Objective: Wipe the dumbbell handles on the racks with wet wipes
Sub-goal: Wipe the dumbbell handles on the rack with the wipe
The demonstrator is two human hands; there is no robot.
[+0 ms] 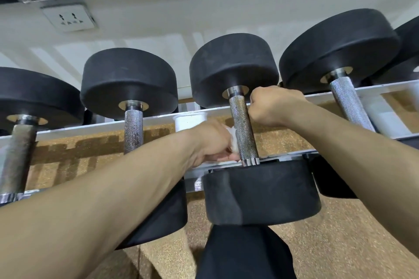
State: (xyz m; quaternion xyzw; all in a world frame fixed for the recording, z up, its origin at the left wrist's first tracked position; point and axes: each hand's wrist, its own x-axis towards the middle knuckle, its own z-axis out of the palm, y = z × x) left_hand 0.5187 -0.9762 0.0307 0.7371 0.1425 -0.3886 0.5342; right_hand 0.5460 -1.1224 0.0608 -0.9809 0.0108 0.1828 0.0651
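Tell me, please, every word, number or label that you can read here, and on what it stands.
None: nothing readable stands anywhere in this view.
The black dumbbell heads show no weight numbers.
The wall socket shows only pin holes, no lettering.
The wet wipe in the left hand is plain white.

Even indoor light — glints on handles (243,129), wide-angle edge bending.
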